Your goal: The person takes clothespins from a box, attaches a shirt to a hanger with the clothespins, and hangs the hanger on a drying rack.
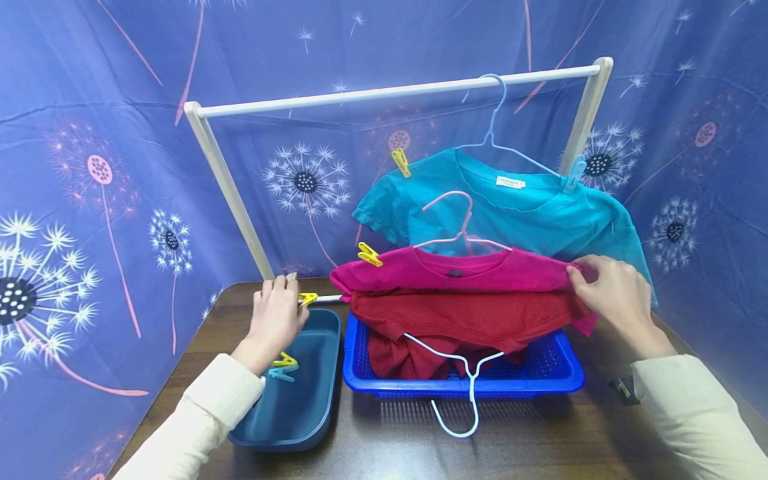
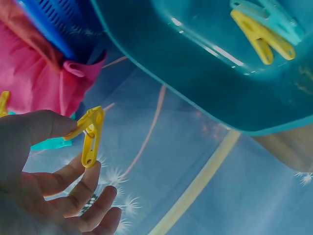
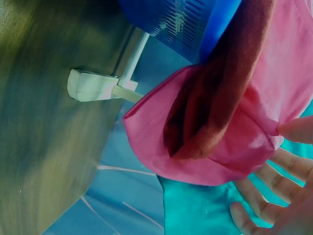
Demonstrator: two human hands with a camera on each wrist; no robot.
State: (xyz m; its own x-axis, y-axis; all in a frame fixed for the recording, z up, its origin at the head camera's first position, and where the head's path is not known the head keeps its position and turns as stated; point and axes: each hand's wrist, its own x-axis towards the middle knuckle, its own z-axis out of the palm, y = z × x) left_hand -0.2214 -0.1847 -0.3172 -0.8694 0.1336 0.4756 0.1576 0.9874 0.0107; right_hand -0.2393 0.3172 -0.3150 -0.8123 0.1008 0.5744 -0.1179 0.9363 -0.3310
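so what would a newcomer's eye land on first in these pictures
Probably the pink shirt, central in the head view, one end pinched by the right hand, and the red garment before it, partly in the basket. Behind, a turquoise shirt hangs from the white rail. The left hand pinches a yellow clip near the tray.

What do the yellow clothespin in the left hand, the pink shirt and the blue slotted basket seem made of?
Held yellow clothespin: probably smooth plastic; moulded edges, even colour.
Pink shirt: soft matte fabric, perhaps cotton; creased where pinched.
Blue slotted basket: likely plastic; slightly shiny rim.
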